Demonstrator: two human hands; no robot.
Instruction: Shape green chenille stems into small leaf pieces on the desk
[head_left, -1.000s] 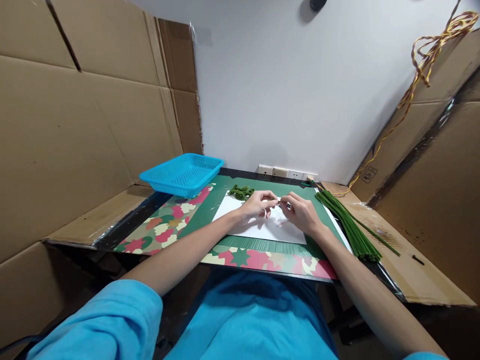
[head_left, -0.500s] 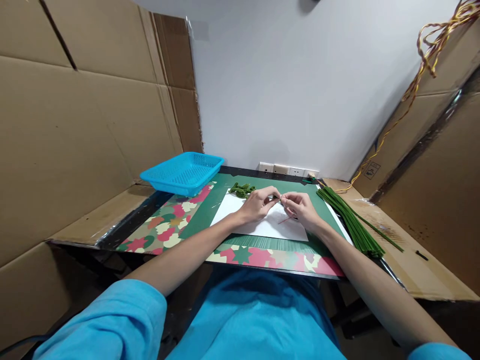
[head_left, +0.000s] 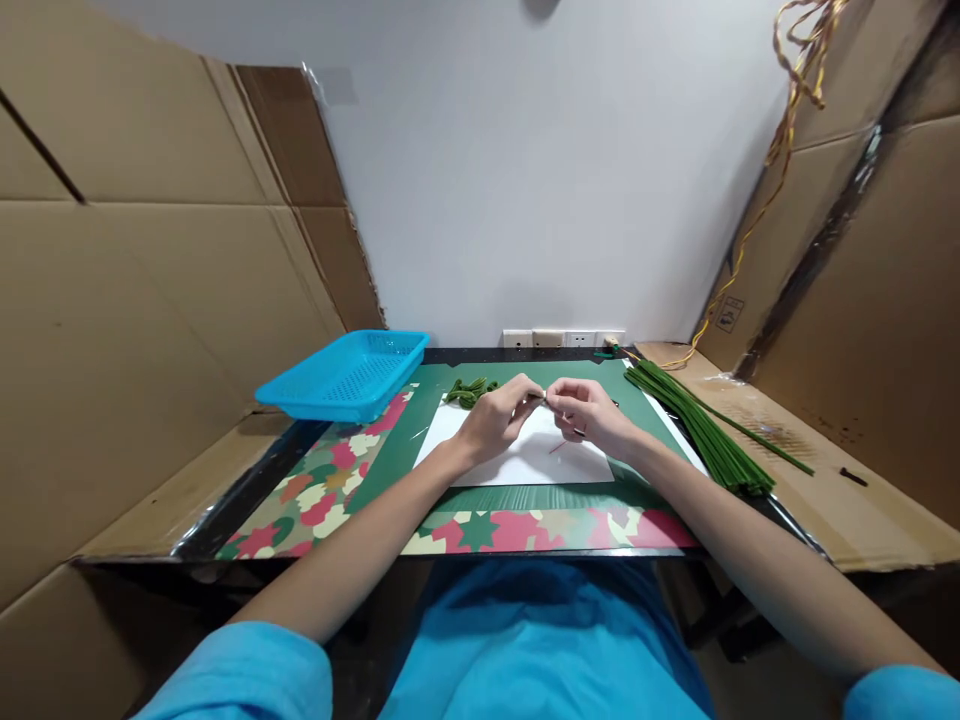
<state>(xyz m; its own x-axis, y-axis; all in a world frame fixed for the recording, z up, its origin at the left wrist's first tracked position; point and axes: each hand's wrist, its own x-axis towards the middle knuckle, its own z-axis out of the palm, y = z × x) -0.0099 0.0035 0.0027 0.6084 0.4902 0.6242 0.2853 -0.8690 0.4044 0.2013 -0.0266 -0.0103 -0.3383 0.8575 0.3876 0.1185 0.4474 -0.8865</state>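
Observation:
Over the white sheet of paper (head_left: 525, 468), both my hands meet fingertip to fingertip. My left hand (head_left: 495, 418) is closed in a pinch, and my right hand (head_left: 589, 410) pinches from the other side. Whatever lies between the fingertips is too small and too covered to name. A dark, thin bit shows under my right palm, its kind unclear. Just behind my left hand, a small pile of bent green pipe cleaners (head_left: 469, 391) rests at the paper's far left. A thin red line (head_left: 557, 447) shows on the paper below my right hand.
A bundle of straight green pipe cleaners (head_left: 701, 428) lies at the right. The blue basket (head_left: 341, 408) stands at the back left. Beneath the paper is a green mat (head_left: 390, 440) with a patterned border. Cardboard walls (head_left: 187, 270) flank the table; sockets (head_left: 579, 340) line the back wall.
The camera view has shifted, so the scene sits slightly differently in the frame. My hands stay together over the paper, with only a small change in the fingers.

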